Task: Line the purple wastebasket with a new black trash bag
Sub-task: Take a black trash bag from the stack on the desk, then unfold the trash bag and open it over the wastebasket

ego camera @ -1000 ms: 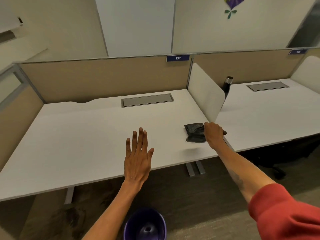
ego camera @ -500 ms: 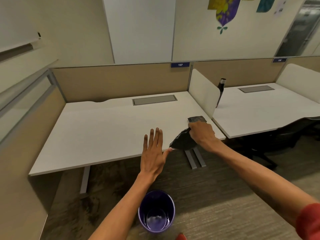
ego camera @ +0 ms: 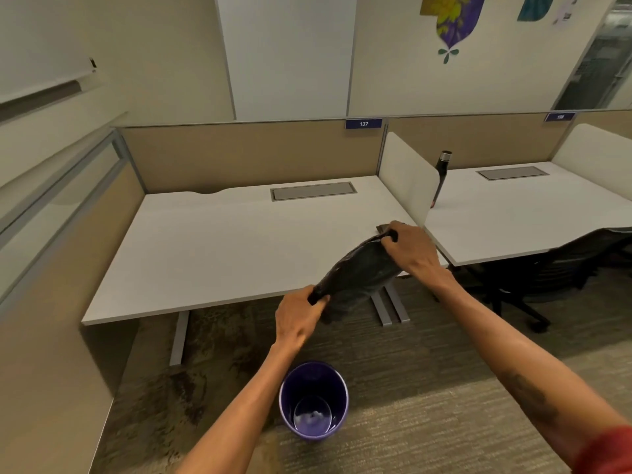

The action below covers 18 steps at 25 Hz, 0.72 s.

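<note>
Two hands on one black trash bag (ego camera: 359,271), held in the air over the front edge of the near desk (ego camera: 222,241): left hand (ego camera: 297,319) closed on the bag's lower left end, right hand (ego camera: 412,251) clamped on its upper right end, the plastic stretched between them on a slant and sagging below. One purple wastebasket (ego camera: 313,401) upright on the carpet (ego camera: 427,422), below the left hand and between the forearms, unlined, pale bottom showing. Two white desks side by side, the second desk (ego camera: 519,213) to the right, split by one white divider (ego camera: 407,176). Two grey cable hatches, one per desk, the near hatch (ego camera: 313,191) toward the back. Two blue number tags on the tan back panel, the nearer tag (ego camera: 363,124) reading 137, the other too blurred to read. One dark bottle (ego camera: 442,172) standing on the second desk just behind the divider. One black office chair (ego camera: 547,268) tucked partly under that desk. Possibly a small dark scrap left on the desktop behind the right thumb, hard to make out. Against half a second back: left hand then open and flat, only its thumb near the bag, now gripping it; bag then bunched in the right hand alone, now drawn out wide; wastebasket in the same spot on the floor.
</note>
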Available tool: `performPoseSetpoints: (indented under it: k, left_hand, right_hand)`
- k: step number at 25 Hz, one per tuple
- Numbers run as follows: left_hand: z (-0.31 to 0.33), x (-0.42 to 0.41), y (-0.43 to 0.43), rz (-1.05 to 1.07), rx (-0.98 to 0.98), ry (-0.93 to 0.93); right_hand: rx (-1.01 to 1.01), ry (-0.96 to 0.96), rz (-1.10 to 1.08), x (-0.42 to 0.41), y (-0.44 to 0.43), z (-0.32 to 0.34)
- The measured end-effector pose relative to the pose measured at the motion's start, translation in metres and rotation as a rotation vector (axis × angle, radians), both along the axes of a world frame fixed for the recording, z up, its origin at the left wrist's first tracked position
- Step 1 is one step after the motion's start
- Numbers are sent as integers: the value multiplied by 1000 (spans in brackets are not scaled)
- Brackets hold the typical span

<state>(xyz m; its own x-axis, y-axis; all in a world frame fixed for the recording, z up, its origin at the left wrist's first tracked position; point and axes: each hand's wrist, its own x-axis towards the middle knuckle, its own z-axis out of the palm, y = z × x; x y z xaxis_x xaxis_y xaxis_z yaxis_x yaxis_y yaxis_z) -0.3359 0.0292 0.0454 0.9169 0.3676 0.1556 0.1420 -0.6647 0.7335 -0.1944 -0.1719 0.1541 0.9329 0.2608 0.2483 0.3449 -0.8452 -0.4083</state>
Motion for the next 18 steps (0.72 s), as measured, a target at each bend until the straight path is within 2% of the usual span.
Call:
performPoseSetpoints:
  k: [3, 7, 11, 15, 18]
  left_hand:
    - [10, 6, 0, 60, -231, 0]
    - [26, 24, -6, 105, -348, -32]
    - [31, 42, -25, 129, -484, -21]
    - [33, 47, -38, 74, -655, -17]
    - [29, 45, -39, 55, -725, -79]
  right_hand:
    - [73, 120, -34, 8, -3, -24]
    - [310, 107, 46, -28, 18, -53]
    - [546, 507, 180, -71, 36, -69]
    - [822, 717, 224, -61, 23, -81]
    - [1020, 863, 126, -46, 14, -79]
